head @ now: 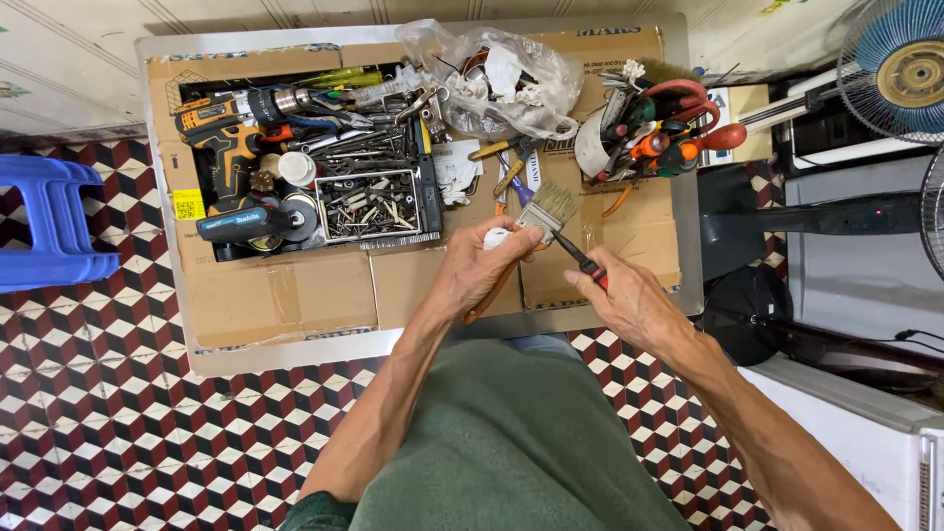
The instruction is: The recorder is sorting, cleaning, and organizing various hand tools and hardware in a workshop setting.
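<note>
My left hand (479, 267) is closed around a small white part (498, 237) and a paintbrush with pale bristles (552, 208); the brush's orange handle runs down under the palm. In my right hand (629, 307) is a thin tool with a black shaft and red grip (584, 262), held in closed fingers. Its tip points up-left at the base of the brush, close to the white part. Both hands hover over flattened cardboard (295, 295) that covers a low metal table (688, 236).
An open box of tools holds an orange cordless drill (224, 138) and a tray of screws (369, 206). A clear plastic bag (492, 79), a cup of pliers and screwdrivers (649, 133), a blue stool (49, 226) and fans (900, 69) stand around.
</note>
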